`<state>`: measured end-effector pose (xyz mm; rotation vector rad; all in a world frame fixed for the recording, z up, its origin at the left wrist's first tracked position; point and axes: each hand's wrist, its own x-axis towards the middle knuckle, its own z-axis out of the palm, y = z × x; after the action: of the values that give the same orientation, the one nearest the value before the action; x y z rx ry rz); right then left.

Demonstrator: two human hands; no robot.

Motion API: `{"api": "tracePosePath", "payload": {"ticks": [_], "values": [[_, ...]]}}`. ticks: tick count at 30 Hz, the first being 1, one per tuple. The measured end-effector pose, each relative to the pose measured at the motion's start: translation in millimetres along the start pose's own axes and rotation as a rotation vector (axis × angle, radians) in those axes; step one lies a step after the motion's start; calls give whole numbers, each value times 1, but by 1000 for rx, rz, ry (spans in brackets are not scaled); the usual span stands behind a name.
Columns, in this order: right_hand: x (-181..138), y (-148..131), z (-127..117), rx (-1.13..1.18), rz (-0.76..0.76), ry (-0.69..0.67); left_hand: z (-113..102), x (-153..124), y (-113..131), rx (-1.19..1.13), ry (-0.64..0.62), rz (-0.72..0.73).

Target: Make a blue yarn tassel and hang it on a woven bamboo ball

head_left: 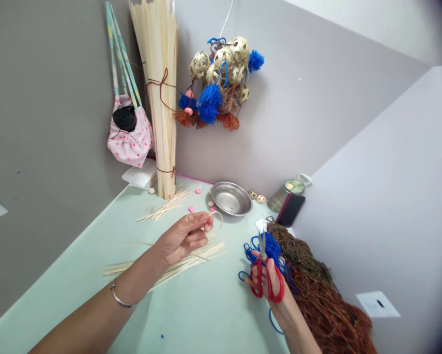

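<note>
My left hand (186,237) pinches a thin bamboo strip (221,222) that is bent into a small loop, just in front of a metal bowl. My right hand (268,278) grips a pair of red-handled scissors (256,279), with the blades pointing up and away from me. Behind the blades lies a tangle of blue yarn (272,246). Several loose pale strips (191,265) lie on the table under and beside my left forearm. Another small pile of strips (165,206) is farther back.
A steel bowl (231,199) stands at the back, near small woven balls (256,196). A phone (290,210) leans on a glass jug (279,196). Brown yarn (327,300) covers the right side. A tall strip bundle (163,113) stands left; woven balls with pompoms (224,69) hang on the wall.
</note>
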<state>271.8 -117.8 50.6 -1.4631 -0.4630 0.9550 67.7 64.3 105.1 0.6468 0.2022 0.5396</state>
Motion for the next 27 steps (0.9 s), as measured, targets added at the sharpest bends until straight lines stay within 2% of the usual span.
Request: {"api": "tracePosePath", "payload": {"ticks": [12,19,21,23,27], "values": [[2,5,-5,-100,-21,-29,0,2,3,-52,52,19],[8,1,-6,-308,-65,-23,0,1,4,-70,44,27],[10,6,-13,-450,-123,-54,1,0,5,-65,49,31],[11,13,-24,-689,-237,-81,2,-1,7,-70,51,31],[11,16,-29,-1268,-440,-8,2,-3,10,-103,25,32]]}}
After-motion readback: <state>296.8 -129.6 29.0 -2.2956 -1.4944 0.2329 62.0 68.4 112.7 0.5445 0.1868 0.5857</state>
